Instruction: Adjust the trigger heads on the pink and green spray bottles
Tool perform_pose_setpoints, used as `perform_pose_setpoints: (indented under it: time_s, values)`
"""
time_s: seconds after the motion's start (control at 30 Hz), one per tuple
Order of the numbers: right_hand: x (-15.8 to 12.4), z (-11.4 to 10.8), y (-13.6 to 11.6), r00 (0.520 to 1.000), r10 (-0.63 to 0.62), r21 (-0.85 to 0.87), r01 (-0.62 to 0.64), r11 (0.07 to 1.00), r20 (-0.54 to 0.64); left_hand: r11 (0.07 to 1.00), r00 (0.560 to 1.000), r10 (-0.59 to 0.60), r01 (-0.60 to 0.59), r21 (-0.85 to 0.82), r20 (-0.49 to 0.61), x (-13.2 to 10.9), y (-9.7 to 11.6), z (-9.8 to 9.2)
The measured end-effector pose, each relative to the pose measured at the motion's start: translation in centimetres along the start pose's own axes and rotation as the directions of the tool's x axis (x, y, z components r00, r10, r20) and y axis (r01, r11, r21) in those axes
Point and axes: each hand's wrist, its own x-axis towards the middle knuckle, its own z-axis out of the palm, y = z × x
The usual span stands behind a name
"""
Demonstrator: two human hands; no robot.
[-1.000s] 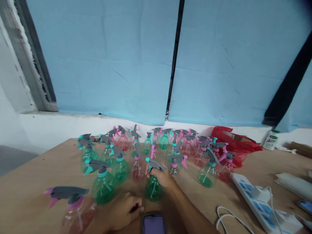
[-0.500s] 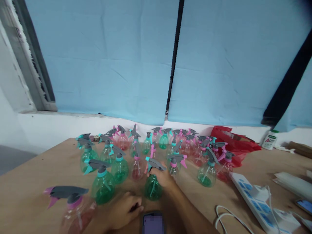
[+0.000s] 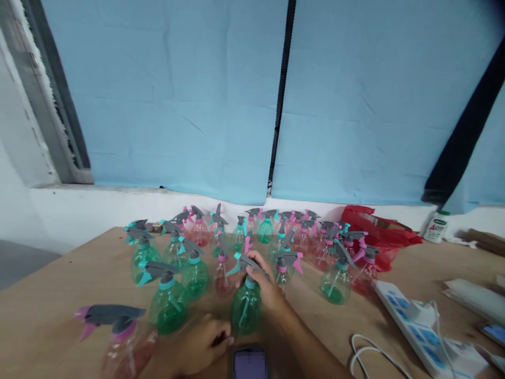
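Note:
My right hand grips a green spray bottle around its neck and grey trigger head, its fingers behind and thumb on top. The bottle is upright, with a teal collar and nozzle. My left hand rests on the table in a loose fist just left of that bottle, with nothing visible in it. Closest to it stand a green spray bottle and, at the front left, a pink spray bottle partly behind my left forearm. Between my forearms lies a phone.
Several more green and pink spray bottles crowd the wooden table towards the wall. On the right are a red plastic bag, a white bottle, a power strip with plugs, and a looped white cable.
The held green spray bottle has come slightly nearer to me. My right thumb now shows over its trigger head. My left hand stays nearly in place.

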Motion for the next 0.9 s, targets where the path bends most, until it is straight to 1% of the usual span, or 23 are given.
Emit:
perform_pose_setpoints:
  time_s: [0.03,0.07,0.13,0.2,0.27,0.33,0.37,0.5,0.57,0.63,0.7,0.77,0.9]
  values:
    - [-0.2,0.1,-0.9,0.999,-0.037,-0.071,0.035,0.997,-0.024,1.000,1.000,0.001,-0.001,0.005,0.000,0.0,-0.1,0.1]
    - [-0.4,0.0,-1.9,0.996,-0.085,-0.177,0.076,0.981,-0.041,1.000,1.000,-0.002,0.002,0.008,0.000,0.0,-0.2,0.2]
    - [-1.0,-0.4,-4.2,0.984,-0.168,-0.388,0.134,0.912,-0.054,1.000,1.000,-0.009,0.009,0.011,0.004,0.0,-0.3,0.3]
    - [-1.9,-1.3,-6.6,0.978,-0.206,-0.555,0.166,0.815,-0.011,1.000,1.000,-0.012,0.012,0.013,0.006,-0.1,-0.3,0.2]
    - [-3.0,-2.6,-8.7,0.980,-0.194,-0.699,0.165,0.696,0.038,1.000,1.000,-0.012,0.012,0.011,0.008,-0.1,-0.1,0.0]
    - [-4.1,-4.0,-10.3,0.988,-0.125,-0.797,0.143,0.587,0.086,1.000,1.000,-0.014,0.014,0.006,0.018,-0.2,0.0,-0.1]
    - [-4.5,-4.7,-10.9,0.989,-0.121,-0.834,0.139,0.534,0.088,1.000,1.000,-0.015,0.015,0.006,0.018,-0.2,0.1,-0.2]
    - [-5.6,-7.1,-11.8,0.986,-0.121,-0.915,0.152,0.374,0.114,0.999,1.000,-0.031,0.031,0.013,0.002,-0.3,0.0,0.1]
    - [-6.0,-8.1,-11.8,0.986,-0.092,-0.941,0.158,0.300,0.136,0.999,0.999,-0.044,0.044,0.009,-0.002,-0.4,-0.1,0.2]
    - [-6.4,-8.9,-11.7,0.989,-0.061,-0.962,0.142,0.234,0.132,0.999,0.999,-0.045,0.045,0.009,0.001,-0.4,0.0,0.1]
    - [-6.7,-9.6,-11.6,0.992,-0.046,-0.972,0.122,0.202,0.115,0.999,0.999,-0.039,0.039,0.015,0.008,-0.4,0.2,-0.1]
    - [-6.9,-10.1,-11.7,0.994,-0.043,-0.976,0.109,0.190,0.103,0.999,0.999,-0.030,0.030,0.017,0.019,-0.4,0.3,-0.2]
    - [-7.1,-10.3,-12.1,0.997,-0.009,-0.985,0.083,0.151,0.083,0.999,0.999,-0.038,0.038,0.018,0.024,-0.3,0.2,-0.2]
